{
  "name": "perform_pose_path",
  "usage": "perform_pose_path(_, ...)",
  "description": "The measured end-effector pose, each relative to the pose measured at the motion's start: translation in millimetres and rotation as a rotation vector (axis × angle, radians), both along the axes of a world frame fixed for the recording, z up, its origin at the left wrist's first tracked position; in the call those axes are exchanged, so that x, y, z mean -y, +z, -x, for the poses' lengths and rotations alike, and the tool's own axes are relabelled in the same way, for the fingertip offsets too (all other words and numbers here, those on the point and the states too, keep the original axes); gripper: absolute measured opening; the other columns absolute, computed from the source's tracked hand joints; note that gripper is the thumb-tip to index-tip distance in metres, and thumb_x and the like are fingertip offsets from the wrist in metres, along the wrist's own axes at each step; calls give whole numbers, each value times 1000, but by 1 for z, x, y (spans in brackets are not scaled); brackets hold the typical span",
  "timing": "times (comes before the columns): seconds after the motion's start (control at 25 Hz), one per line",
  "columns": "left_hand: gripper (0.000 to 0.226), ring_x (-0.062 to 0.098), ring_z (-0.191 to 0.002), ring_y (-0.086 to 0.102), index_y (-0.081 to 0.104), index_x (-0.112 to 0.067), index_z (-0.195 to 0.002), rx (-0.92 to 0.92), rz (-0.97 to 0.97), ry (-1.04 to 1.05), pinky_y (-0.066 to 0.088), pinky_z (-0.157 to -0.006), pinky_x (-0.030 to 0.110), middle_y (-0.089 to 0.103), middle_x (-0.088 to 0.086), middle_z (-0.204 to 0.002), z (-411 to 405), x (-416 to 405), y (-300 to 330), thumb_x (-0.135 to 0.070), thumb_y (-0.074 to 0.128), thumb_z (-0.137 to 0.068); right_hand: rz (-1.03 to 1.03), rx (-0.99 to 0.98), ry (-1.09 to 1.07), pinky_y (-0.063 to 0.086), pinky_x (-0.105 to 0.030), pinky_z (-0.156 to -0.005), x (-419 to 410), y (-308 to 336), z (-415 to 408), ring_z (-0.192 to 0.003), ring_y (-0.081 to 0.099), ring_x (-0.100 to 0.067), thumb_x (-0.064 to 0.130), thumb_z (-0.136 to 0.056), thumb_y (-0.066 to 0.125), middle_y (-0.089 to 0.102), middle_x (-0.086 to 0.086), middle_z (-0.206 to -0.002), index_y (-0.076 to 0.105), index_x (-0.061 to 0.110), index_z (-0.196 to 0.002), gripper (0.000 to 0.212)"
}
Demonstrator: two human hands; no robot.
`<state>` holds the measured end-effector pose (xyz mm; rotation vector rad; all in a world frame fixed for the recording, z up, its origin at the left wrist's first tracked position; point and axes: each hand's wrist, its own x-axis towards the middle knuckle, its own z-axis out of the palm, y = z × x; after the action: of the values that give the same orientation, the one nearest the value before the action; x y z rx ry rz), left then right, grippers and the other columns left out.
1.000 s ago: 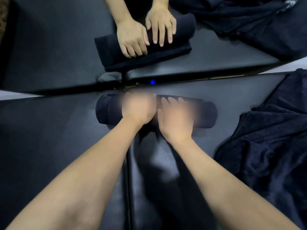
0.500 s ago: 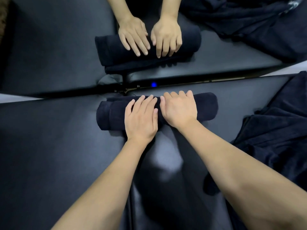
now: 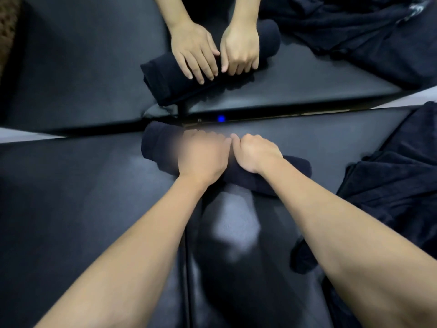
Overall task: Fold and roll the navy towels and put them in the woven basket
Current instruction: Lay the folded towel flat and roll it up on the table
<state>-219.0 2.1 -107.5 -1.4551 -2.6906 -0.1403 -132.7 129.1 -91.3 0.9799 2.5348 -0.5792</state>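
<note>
Navy terry cloth, rolled into a thick cylinder, is lying across the dark padded surface (image 3: 71,209) just in front of a mirror (image 3: 94,67), and we are working it with both hands. Our right hand (image 3: 256,153) is curling over the top of the rolled towel (image 3: 160,144), fingers bent round its far side in a grip. Our left hand (image 3: 203,155) is smeared by motion; it is sitting on the roll right beside the right one, but we cannot tell whether its fingers are wrapped or flat. The roll is slanting, its left end nearer the mirror, its right end nearer us.

We are judging the towel to be soft, light and springy: nothing here will break, but the roll looks ready to loosen or telescope if lifted by one end. Taking it around the middle with both hands, the loose edge pinned under the fingers, seems the safest hold.

More navy cloth (image 3: 390,197) is lying heaped and unfolded at our right, well apart from the roll. The woven basket is not plainly showing; a brown textured patch at the upper left corner is too little to name.
</note>
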Motion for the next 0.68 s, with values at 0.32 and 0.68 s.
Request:
perform_pose_path(0.32, 90, 22, -96, 63, 56, -29, -128, 112, 407, -472, 41, -86, 42, 67, -7, -111, 18, 31, 28, -89, 10, -80, 156, 72, -25, 40, -44, -84, 24, 0, -30, -112, 58, -35, 54, -104, 11, 63, -13, -123, 61, 13, -120, 67)
perform_pose_path(0.68, 128, 18, -141, 47, 22, -36, -158, 367, 674, -308, 41, -110, 42, 46, -11, -155, 22, 40, 46, -101, 52, -51, 134, 49, 257, 37, -48, -104, 42, 7, -64, -130, 43, -31, 80, -89, 17, 47, 1, -147, 30, 37, -155, 79)
